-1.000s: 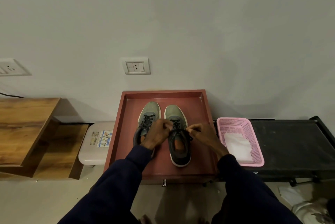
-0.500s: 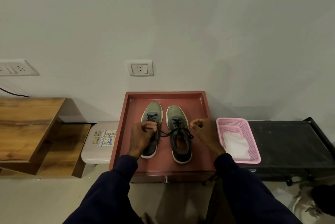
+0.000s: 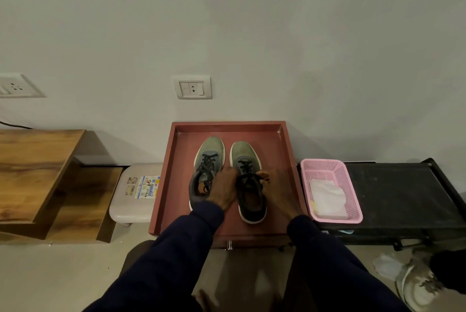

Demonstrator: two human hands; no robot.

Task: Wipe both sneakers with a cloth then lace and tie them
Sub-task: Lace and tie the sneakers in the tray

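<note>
On the red tray [image 3: 228,125], both hands are meeting over the right sneaker [image 3: 245,157], which is standing beside the left sneaker [image 3: 210,150] near the tray's middle. The right hand [image 3: 276,185] is pinching the black laces [image 3: 248,180] in its grip. The left hand [image 3: 223,189] is covering the left sneaker's inner side. Its fingertips are merging with the dark laces, so I cannot tell whether its grip is grasping them. Just right of the tray, a white cloth [image 3: 327,198] is lying in a pink basket [image 3: 325,162]. Dark sleeves [image 3: 176,248] are running off the frame's lower edge.

Grey wall [image 3: 227,21] w/ socket [image 3: 193,87], wood shelf [image 3: 32,160]
</note>
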